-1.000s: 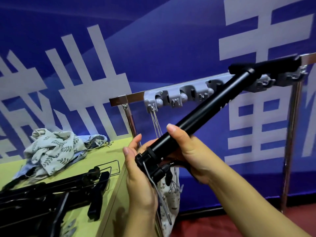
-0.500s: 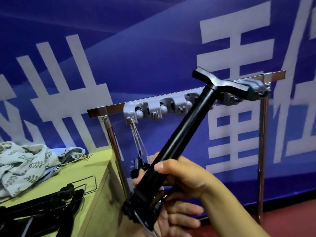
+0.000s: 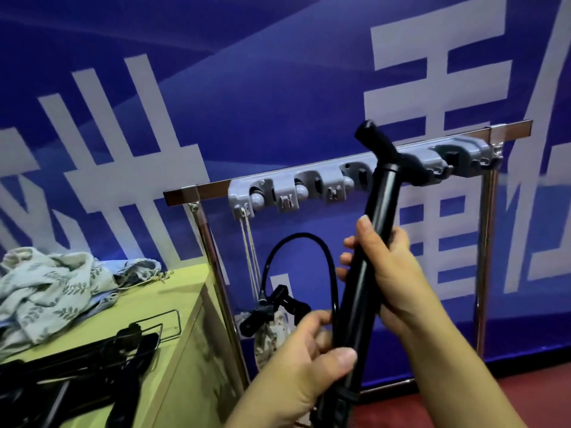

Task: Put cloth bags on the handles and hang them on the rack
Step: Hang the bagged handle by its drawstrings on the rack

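The long black tubular pump with its T-shaped handle [image 3: 375, 211] now stands nearly upright in front of the rack, where a second ago it lay slanted with its handle up at the grey clips; its black hose [image 3: 309, 242] has swung free into a loop beside the shaft. The handle is bare, so by my reading the bagging step is yet to come, and the pump has been brought back for it. The right hand [image 3: 392, 273] keeps a clenched grip around the middle of the shaft, while the left hand [image 3: 309, 359] has shifted to grasp the shaft lower down, thumb across it.

Behind, a large blue banner with white characters [image 3: 216, 88] covers the wall. The chrome-framed rack with a grey plastic clip strip [image 3: 309, 189] already carries one patterned bag on cords [image 3: 272, 332]. At left, the pale green tabletop [image 3: 173, 304] holds crumpled leaf-print cloth bags [image 3: 52, 288] and more black pumps [image 3: 77, 381].
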`<state>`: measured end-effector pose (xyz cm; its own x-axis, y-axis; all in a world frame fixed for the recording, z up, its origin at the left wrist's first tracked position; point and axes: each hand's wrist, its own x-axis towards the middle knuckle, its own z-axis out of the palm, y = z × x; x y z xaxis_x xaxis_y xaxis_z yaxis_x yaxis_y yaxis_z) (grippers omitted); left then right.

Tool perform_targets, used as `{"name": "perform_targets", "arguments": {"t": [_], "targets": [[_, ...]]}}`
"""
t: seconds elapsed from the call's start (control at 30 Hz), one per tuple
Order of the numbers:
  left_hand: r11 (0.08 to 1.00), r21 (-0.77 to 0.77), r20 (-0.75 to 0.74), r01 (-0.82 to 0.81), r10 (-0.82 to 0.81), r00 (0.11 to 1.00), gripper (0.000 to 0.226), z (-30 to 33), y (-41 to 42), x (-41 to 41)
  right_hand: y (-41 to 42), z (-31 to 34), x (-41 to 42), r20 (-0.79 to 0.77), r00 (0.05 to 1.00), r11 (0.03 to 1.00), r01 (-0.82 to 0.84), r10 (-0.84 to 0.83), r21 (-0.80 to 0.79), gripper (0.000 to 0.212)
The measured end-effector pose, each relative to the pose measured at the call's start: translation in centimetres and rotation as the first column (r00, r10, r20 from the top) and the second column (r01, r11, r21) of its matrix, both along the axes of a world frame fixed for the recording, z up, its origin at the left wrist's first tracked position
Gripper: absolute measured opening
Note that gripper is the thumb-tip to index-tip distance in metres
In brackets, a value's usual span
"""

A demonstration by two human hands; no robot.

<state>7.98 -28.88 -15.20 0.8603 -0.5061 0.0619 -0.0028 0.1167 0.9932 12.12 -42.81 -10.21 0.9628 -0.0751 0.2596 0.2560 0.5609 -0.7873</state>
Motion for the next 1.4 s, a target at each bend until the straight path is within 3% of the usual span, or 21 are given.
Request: {"name": "perform_targets", "arguments": {"t": [0.07, 0.13, 0.2, 0.27, 0.37, 0.4, 0.5, 0.57, 0.73, 0.87, 0.93, 1.0, 1.13, 1.27, 1.4], "targets": [[0.998, -0.051, -0.014, -0.037, 0.036, 0.999, 0.076, -1.0, -0.2, 0.1, -0.6, 0.0, 0.1, 0.002, 0.999, 0.999, 0.039, -0.038, -0.002, 0.059], [0.98, -0.19, -0.12, -0.063, 0.041, 0.992, 0.079, -1.7, -0.5, 0.6, -1.1, -0.2, 0.0, 0.027, 1.0, 1.0, -0.011, 0.011, 0.018, 0.036], [0.886, -0.454, -0.314, -0.089, -0.066, 0.947, 0.073, -2.0, -0.5, 1.7, -1.2, -0.2, -0.1, 0.051, 0.995, 0.997, -0.081, 0.08, 0.015, 0.021], [0.775, -0.613, -0.389, -0.155, -0.125, 0.913, 0.072, -2.0, -0.6, 2.8, -1.4, -0.3, -0.1, 0.072, 0.989, 0.991, -0.132, 0.131, 0.006, 0.026], [0.72, -0.651, -0.416, -0.24, -0.074, 0.906, 0.07, -0.8, -0.9, 4.7, -2.0, -0.9, 0.2, 0.114, 0.973, 0.978, -0.206, 0.203, 0.018, 0.058], [0.713, -0.648, -0.416, -0.267, -0.038, 0.908, 0.062, -0.1, -1.0, 5.3, -2.4, -1.1, 0.1, 0.113, 0.972, 0.978, -0.208, 0.206, 0.007, 0.06], [0.662, -0.648, -0.403, -0.377, 0.122, 0.907, 0.032, 2.4, -0.5, 7.3, -3.9, -2.4, -0.2, 0.1, 0.962, 0.967, -0.252, 0.255, -0.047, 0.038], [0.672, -0.624, -0.325, -0.398, 0.239, 0.915, 0.025, 3.9, -0.2, 7.5, -4.2, -3.1, -0.6, 0.071, 0.956, 0.955, -0.277, 0.286, -0.107, 0.036], [0.832, -0.388, 0.077, -0.397, 0.459, 0.885, 0.026, 5.3, -1.9, 4.2, -3.9, -4.3, -0.6, -0.008, 0.97, 0.948, -0.24, 0.244, -0.207, 0.041], [0.802, -0.153, 0.373, -0.578, 0.588, 0.717, 0.029, 6.3, -1.0, 2.9, -3.0, -4.7, -0.3, -0.067, 0.958, 0.943, -0.286, 0.279, -0.167, 0.044], [0.794, -0.052, 0.419, -0.606, 0.568, 0.708, 0.031, 7.2, 0.1, 2.5, -2.5, -5.0, -0.2, -0.077, 0.945, 0.929, -0.327, 0.318, -0.175, 0.072], [0.817, -0.059, 0.379, -0.574, 0.55, 0.744, 0.032, 8.2, 1.0, 2.1, -2.0, -5.2, -0.3, -0.062, 0.931, 0.917, -0.365, 0.36, -0.159, 0.087], [0.829, -0.164, 0.333, -0.535, 0.557, 0.761, 0.032, 9.8, 1.9, 1.4, -1.4, -5.3, -0.8, -0.027, 0.863, 0.856, -0.504, 0.505, -0.113, 0.076], [0.831, -0.187, 0.487, -0.524, 0.542, 0.685, 0.034, 10.5, 0.8, 1.2, -0.2, -5.2, -1.1, -0.006, 0.822, 0.807, -0.56, 0.569, -0.186, 0.075], [0.715, -0.231, 0.595, -0.659, 0.64, 0.486, 0.042, 10.2, -0.3, 2.6, 0.8, -5.2, -1.7, -0.024, 0.781, 0.752, -0.609, 0.624, -0.25, 0.066]]}}
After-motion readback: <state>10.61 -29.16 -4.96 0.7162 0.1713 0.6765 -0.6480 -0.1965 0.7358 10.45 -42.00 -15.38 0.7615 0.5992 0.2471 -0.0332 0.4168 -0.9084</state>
